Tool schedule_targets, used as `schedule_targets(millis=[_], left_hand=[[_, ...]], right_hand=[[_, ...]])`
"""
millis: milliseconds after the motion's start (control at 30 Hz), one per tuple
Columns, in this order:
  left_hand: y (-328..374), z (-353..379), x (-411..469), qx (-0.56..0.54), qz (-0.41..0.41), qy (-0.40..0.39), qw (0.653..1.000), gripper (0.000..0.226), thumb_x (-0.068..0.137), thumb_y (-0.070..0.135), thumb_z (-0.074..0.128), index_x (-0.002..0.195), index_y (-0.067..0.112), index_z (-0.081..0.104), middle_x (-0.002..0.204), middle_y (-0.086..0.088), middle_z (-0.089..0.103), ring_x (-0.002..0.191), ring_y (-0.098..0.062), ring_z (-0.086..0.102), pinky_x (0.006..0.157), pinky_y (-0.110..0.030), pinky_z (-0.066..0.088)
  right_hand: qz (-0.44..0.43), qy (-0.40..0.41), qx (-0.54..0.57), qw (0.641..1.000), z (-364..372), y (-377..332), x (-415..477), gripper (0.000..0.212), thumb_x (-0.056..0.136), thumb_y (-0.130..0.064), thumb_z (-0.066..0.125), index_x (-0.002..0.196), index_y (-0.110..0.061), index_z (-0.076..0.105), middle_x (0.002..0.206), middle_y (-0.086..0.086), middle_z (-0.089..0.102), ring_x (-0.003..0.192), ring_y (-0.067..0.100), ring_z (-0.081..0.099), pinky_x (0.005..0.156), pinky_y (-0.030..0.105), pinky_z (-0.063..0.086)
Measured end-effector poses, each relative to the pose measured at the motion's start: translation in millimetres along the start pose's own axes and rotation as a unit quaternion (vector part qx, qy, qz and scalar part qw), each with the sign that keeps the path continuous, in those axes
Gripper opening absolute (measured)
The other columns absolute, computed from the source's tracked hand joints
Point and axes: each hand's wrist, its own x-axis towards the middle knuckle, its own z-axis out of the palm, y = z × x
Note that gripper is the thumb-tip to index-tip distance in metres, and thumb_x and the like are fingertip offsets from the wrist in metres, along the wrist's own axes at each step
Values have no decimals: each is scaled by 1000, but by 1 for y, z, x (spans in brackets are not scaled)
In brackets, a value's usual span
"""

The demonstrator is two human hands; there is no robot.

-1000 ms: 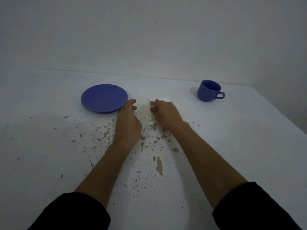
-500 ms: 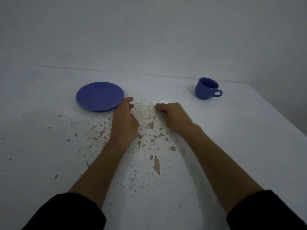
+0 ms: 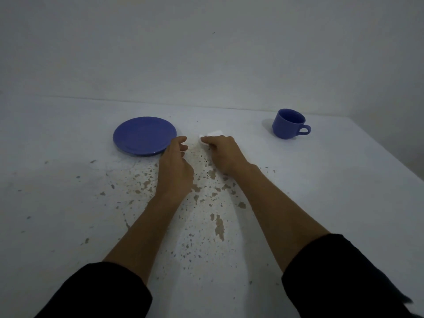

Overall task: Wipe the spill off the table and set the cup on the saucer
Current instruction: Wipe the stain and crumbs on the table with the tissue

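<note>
A blue saucer [image 3: 144, 135] lies on the white table [image 3: 332, 191] at the left. A blue cup [image 3: 289, 123] stands upright at the far right, handle pointing right, apart from both hands. My right hand [image 3: 223, 153] presses a small white tissue [image 3: 213, 134] flat on the table between saucer and cup; only the tissue's far edge shows past my fingers. My left hand [image 3: 175, 166] rests beside the saucer's right rim, fingers loosely curled, holding nothing. Brown specks and patches [image 3: 206, 191] mark the table around and below both hands.
A plain white wall [image 3: 206, 53] rises behind the table. The table's right edge [image 3: 390, 161] runs diagonally past the cup. My black sleeves [image 3: 344, 278] fill the bottom of the view.
My right hand has slid the tissue a little to the left, toward my left hand. The left hand, the saucer and the cup have stayed in place.
</note>
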Motion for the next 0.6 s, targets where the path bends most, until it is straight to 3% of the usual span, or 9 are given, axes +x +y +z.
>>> schedule_targets(millis=[233, 333, 400, 433, 533, 600], left_hand=[[-1, 0, 1, -1, 10, -11, 1000, 58, 85, -16, 43, 133, 17, 44, 125, -5, 58, 109, -13, 53, 88, -20, 42], [0, -1, 1, -10, 9, -12, 1000, 57, 85, -16, 42, 131, 17, 45, 124, -6, 58, 109, -15, 54, 90, -25, 46], [0, -2, 0, -10, 11, -13, 1000, 54, 86, -15, 41, 129, 17, 47, 124, -5, 58, 109, -15, 54, 89, -24, 44], [1, -2, -1, -12, 12, -12, 1000, 53, 87, -14, 40, 129, 16, 48, 124, -5, 58, 108, -15, 54, 89, -24, 44], [0, -4, -2, -21, 17, -15, 1000, 51, 87, -14, 40, 127, 15, 49, 124, -6, 59, 104, -13, 55, 88, -24, 45], [-1, -6, -2, -27, 20, -16, 999, 50, 87, -14, 40, 126, 15, 51, 123, -5, 60, 102, -11, 55, 86, -23, 44]], right_hand=[[-63, -87, 74, 991, -18, -5, -33, 38, 95, 5, 43, 119, -10, 68, 126, 8, 67, 118, 19, 60, 97, 3, 36], [-68, -118, 93, 986, -26, -6, -50, 41, 95, 4, 41, 117, -15, 70, 123, 5, 69, 106, 9, 65, 96, 13, 45], [-65, -131, 94, 985, -31, -10, -59, 41, 94, 2, 41, 119, -16, 69, 122, 2, 69, 89, -7, 63, 87, 9, 48], [-57, -139, 95, 984, -33, -13, -61, 42, 94, 1, 40, 121, -16, 68, 124, 2, 68, 91, -9, 62, 87, 6, 46], [-48, -143, 84, 985, -35, -17, -59, 44, 94, 1, 36, 128, -12, 62, 132, 4, 63, 120, 10, 57, 103, 18, 40], [-65, -124, 55, 989, -34, -17, -57, 38, 95, 0, 44, 129, -8, 59, 133, 8, 62, 122, 18, 57, 106, 24, 42]])
